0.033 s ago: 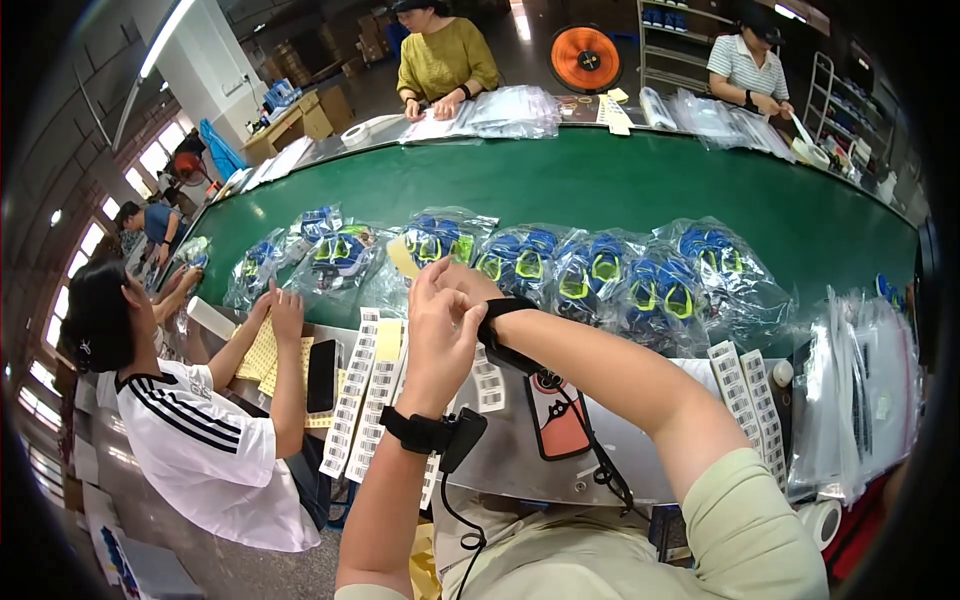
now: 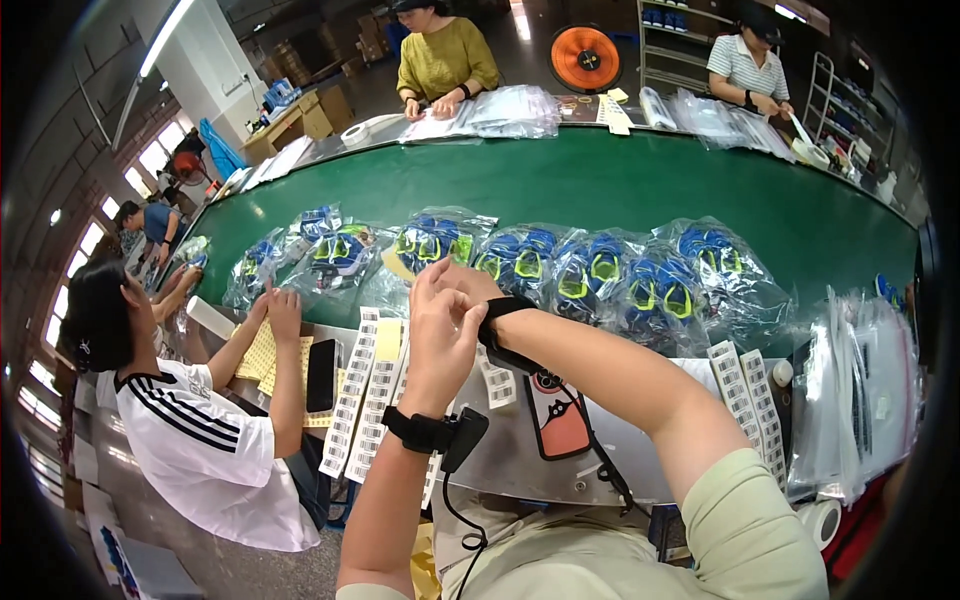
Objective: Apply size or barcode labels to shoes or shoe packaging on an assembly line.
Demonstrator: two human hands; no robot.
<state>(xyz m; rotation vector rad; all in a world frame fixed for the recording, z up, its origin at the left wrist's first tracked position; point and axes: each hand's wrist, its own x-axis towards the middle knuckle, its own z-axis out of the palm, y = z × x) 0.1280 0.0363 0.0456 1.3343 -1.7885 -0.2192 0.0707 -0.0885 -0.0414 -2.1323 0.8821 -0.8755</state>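
Observation:
My left hand (image 2: 441, 335) and my right hand (image 2: 470, 284) are together above the table's edge, right wrist crossing behind the left. Bent fingers of the left are closed in a pinch. Past their tips pokes the pale yellow end of a label strip (image 2: 397, 265). A short white piece printed with barcodes (image 2: 498, 385) shows below my right wrist; whether it is part of the same strip is hidden. The right fingers are mostly covered by the left hand. Just beyond lie clear-bagged pairs of blue-and-lime shoes (image 2: 517, 262), with more bagged shoes (image 2: 434, 238) behind the fingertips.
Barcode label sheets (image 2: 349, 400) and a phone (image 2: 562, 418) lie on the metal table (image 2: 500, 455). Clear bags (image 2: 860, 390) are stacked at right, near another label sheet (image 2: 748, 400). A green conveyor belt (image 2: 620, 180) runs across. A co-worker (image 2: 195, 430) sits close on the left.
The yellow end of the strip has dipped lower beyond my fingertips. Below my wrist, the barcode piece has shifted slightly right. My hands hold nearly the same place.

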